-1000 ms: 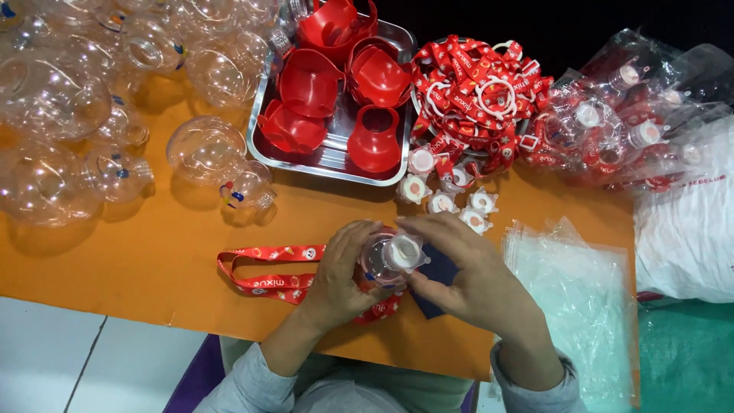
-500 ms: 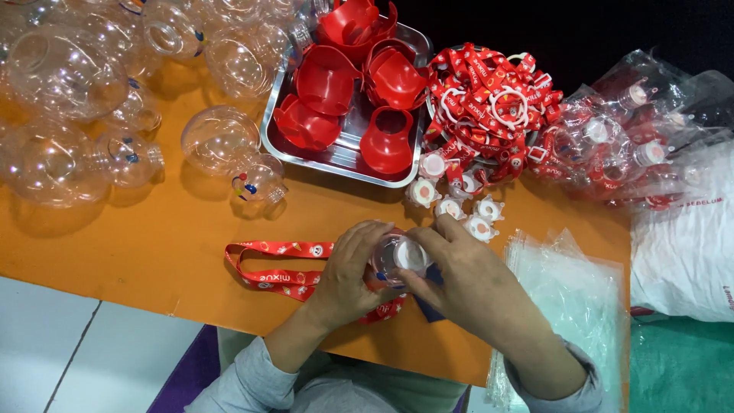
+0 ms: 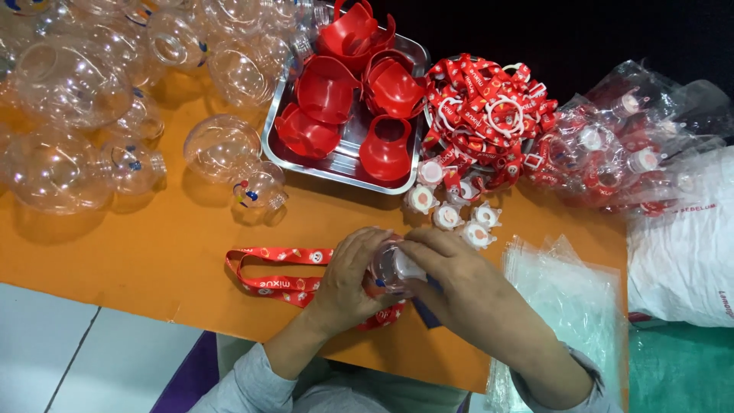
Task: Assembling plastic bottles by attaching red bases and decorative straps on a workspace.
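Observation:
Both hands meet at the near edge of an orange table (image 3: pixel 153 252). My left hand (image 3: pixel 348 279) wraps around a small clear plastic bottle (image 3: pixel 386 269). My right hand (image 3: pixel 459 287) pinches the white cap (image 3: pixel 409 268) at the bottle's neck. A red printed lanyard (image 3: pixel 275 271) lies flat on the table to the left of my hands and runs under my left hand. Several loose white caps (image 3: pixel 451 210) lie just beyond my hands.
A metal tray (image 3: pixel 344 164) holds red plastic cup pieces (image 3: pixel 386 149). Many round clear bottles (image 3: pixel 69 99) crowd the far left. A heap of red lanyards (image 3: pixel 489 115) and bagged finished bottles (image 3: pixel 634 153) lie at the right, clear bags (image 3: pixel 569 306) beside my right arm.
My hands stay closed around the bottle and cap; the right fingers shift slightly over the cap. The camera view has drifted, so the table items appear shifted.

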